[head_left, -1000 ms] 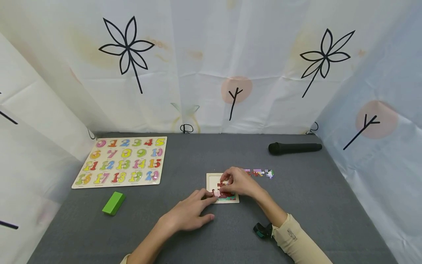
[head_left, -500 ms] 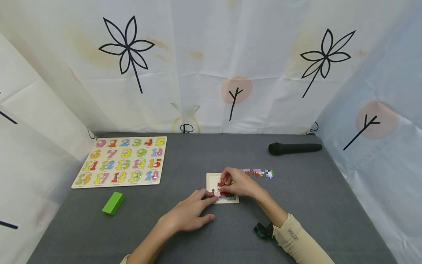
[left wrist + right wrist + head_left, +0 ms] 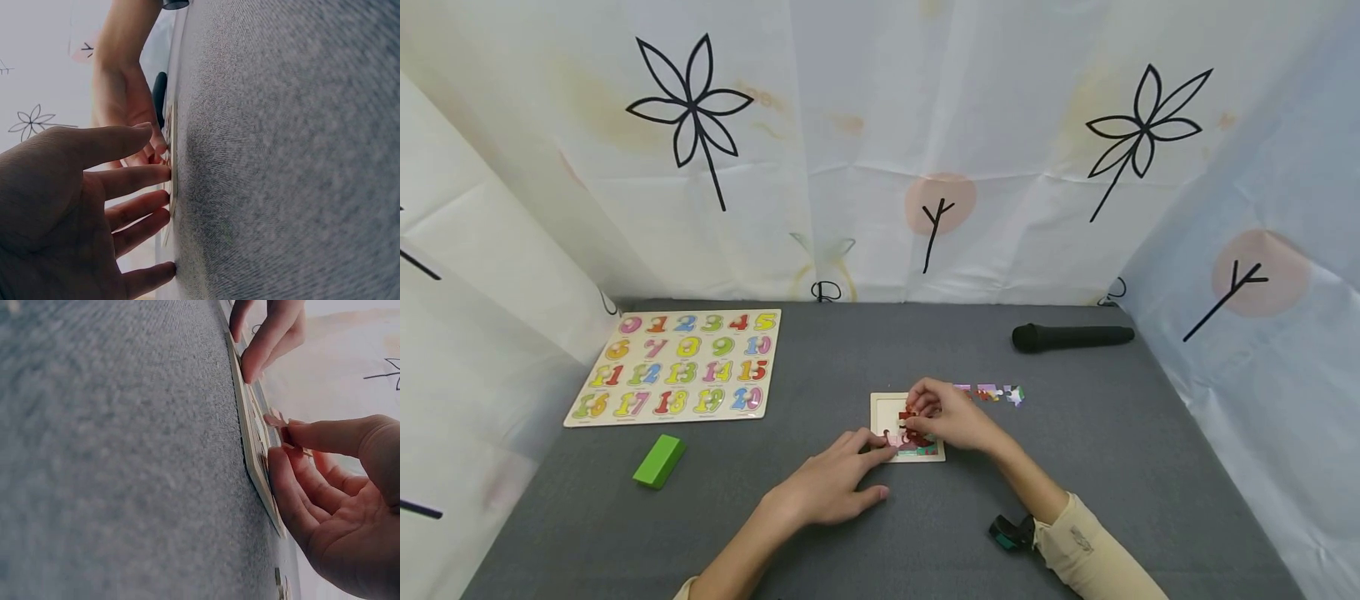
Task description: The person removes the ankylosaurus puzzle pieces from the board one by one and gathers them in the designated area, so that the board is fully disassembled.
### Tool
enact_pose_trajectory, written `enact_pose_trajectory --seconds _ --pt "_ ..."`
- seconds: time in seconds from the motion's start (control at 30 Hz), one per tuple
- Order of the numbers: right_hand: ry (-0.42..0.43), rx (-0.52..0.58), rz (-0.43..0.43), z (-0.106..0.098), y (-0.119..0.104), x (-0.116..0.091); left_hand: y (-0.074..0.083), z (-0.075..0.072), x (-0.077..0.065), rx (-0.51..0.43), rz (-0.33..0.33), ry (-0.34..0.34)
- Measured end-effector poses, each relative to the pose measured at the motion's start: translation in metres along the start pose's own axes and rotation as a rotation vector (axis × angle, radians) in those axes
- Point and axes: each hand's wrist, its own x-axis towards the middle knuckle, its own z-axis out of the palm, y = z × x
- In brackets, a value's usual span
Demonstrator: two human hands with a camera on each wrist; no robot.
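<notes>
Microphone (image 3: 1072, 337) beyond puzzle (image 3: 886, 411); block (image 3: 659, 461) left

Draped booth (image 3: 1037, 242), printed white curtains (image 3: 850, 75), grey tabletop (image 3: 850, 346)

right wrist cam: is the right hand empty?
No, the right hand pinches a dark red puzzle piece over the wooden puzzle tray.

Coloured numerals (image 3: 688, 347) 0 through 20, in four rows, on a pale board (image 3: 671, 350)
</notes>
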Motion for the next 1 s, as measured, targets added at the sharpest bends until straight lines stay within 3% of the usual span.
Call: enact_pose_trajectory --seconds 0.23,0.77,1.0 --pt "0.017 0.101 0.002 -0.012 -0.001 -0.011 0.001 0.0 0.0 -0.003 -0.008 -0.002" --pt "0.064 0.144 0.082 -0.047 0.011 -0.044 0.001 -0.001 -0.001 -0.019 -0.017 -0.017" --pt "0.123 0.124 0.091 -0.062 0.021 -0.057 0.001 0.0 -0.001 -0.021 -0.014 -0.004"
